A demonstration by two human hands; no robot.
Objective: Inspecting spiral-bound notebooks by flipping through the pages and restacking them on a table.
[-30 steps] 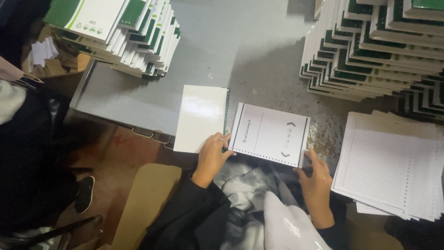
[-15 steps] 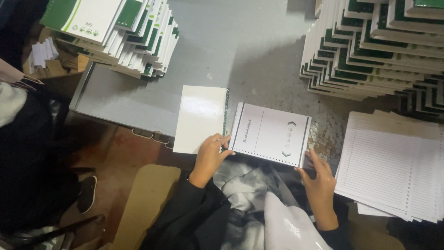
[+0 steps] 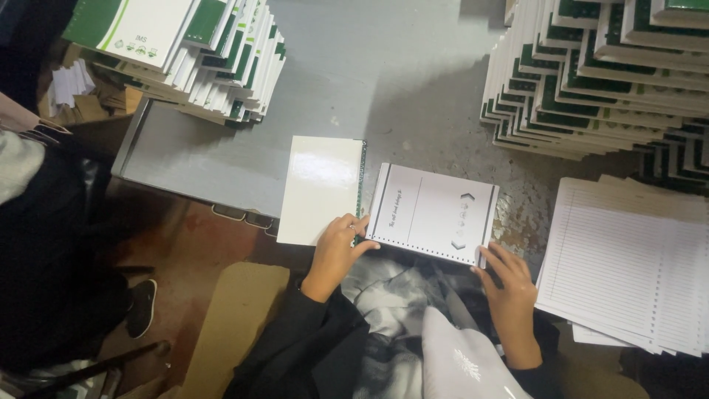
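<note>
A grey surface (image 3: 413,81) fills the upper half of the view, its near edge worn and speckled. On it lies an open notebook: a blank white cover (image 3: 321,188) on the left, a green spiral (image 3: 360,185) down the middle, and a printed white page (image 3: 436,213) with a punched lower edge on the right. The left hand (image 3: 336,247) rests on the lower corner of the cover, fingers bent, fingertips touching the page's near left corner. The right hand (image 3: 509,288) lies open, fingertips on the page's near right corner. To the right sits a pile of lined sheets (image 3: 628,258). Behind it rises a tall stack (image 3: 591,81) of green-and-white notebooks; a second, leaning stack (image 3: 192,52) stands at the far left. Below the surface show a reddish floor (image 3: 192,244), a cardboard sheet (image 3: 229,318), and another person's dark sleeve (image 3: 44,244) and shoe (image 3: 139,307).
</note>
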